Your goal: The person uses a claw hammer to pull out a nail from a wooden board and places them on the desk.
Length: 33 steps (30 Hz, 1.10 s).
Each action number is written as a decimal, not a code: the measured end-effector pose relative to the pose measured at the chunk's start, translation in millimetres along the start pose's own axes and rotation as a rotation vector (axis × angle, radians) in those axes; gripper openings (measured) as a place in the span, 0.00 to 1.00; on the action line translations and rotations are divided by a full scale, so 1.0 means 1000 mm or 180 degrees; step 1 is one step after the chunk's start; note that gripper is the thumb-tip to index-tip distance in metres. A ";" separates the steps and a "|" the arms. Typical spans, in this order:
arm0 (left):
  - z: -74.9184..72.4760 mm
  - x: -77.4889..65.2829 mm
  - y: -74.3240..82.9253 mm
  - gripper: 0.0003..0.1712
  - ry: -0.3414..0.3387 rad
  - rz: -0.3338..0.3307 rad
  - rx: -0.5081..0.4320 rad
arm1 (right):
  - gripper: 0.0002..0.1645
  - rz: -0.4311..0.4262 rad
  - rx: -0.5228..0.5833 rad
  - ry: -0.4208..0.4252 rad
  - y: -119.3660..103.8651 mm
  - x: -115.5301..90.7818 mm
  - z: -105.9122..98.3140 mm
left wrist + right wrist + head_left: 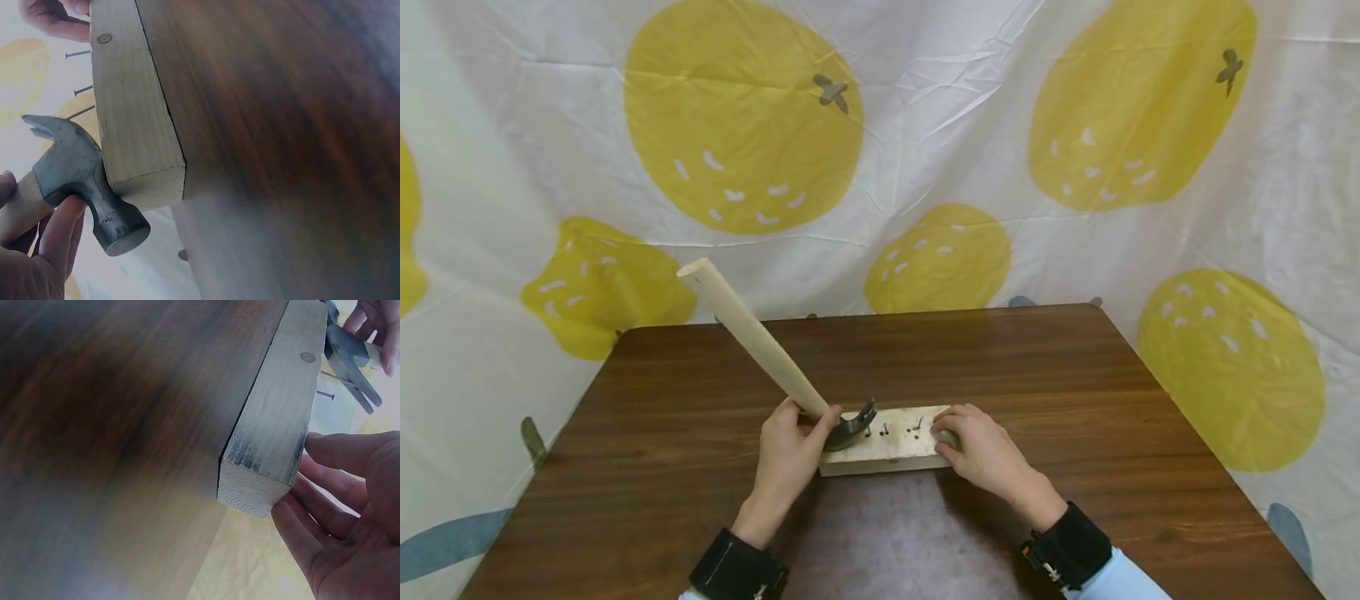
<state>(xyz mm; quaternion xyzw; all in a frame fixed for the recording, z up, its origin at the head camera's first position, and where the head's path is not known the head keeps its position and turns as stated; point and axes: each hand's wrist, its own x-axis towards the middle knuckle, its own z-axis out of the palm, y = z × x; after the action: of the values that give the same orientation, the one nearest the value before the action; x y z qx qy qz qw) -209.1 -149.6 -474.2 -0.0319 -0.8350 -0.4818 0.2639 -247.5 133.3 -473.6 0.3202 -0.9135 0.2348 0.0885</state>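
Note:
A claw hammer (69,159) is gripped by my left hand (788,454) close below its dark metal head. Its pale wooden handle (752,337) slants up and to the left. The head lies at the left end of a pale wooden block (895,454), the claw pointing toward several thin nails (81,89) that stick out of the block's top. My right hand (985,450) holds the block's right end, and in the right wrist view the thumb and fingers (319,509) sit around that end.
The block rests on a dark brown wooden table (1037,367). Behind and beside the table hangs a white cloth (925,158) printed with yellow fruit. Black bands (1071,546) are strapped round both wrists.

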 end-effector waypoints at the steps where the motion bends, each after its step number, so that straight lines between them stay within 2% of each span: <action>1: 0.000 0.000 0.000 0.11 -0.0004 -0.0009 -0.0005 | 0.14 0.0003 0.0007 0.0004 0.000 0.000 0.001; 7: 0.000 -0.002 -0.003 0.12 0.0001 0.0016 0.0020 | 0.16 -0.0061 0.0089 0.0168 -0.003 0.003 0.002; 12: -0.001 -0.002 -0.003 0.11 0.0048 -0.0004 -0.0011 | 0.17 -0.0284 0.0178 0.0503 -0.016 0.014 0.002; 15: -0.001 -0.002 -0.003 0.10 0.0081 -0.0024 -0.0018 | 0.19 -0.0435 0.0258 0.0593 -0.025 0.023 0.004; 19: -0.001 -0.001 -0.004 0.10 0.0092 -0.0049 -0.0053 | 0.23 -0.0575 0.0390 0.0539 -0.037 0.031 0.007; 26: 0.000 0.000 -0.003 0.11 0.0043 -0.0195 -0.0190 | 0.37 -0.0732 0.0582 0.0278 -0.047 0.046 0.013; 33: 0.001 0.000 -0.003 0.11 0.0025 -0.0129 -0.0103 | 0.35 -0.0780 0.0622 0.0179 -0.051 0.055 0.022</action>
<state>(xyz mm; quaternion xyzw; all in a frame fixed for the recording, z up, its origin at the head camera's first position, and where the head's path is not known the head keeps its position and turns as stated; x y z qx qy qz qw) -210.4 -150.5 -477.2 -0.0174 -0.8266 -0.5005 0.2567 -258.5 58.0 -456.7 0.4296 -0.8376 0.3188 0.1104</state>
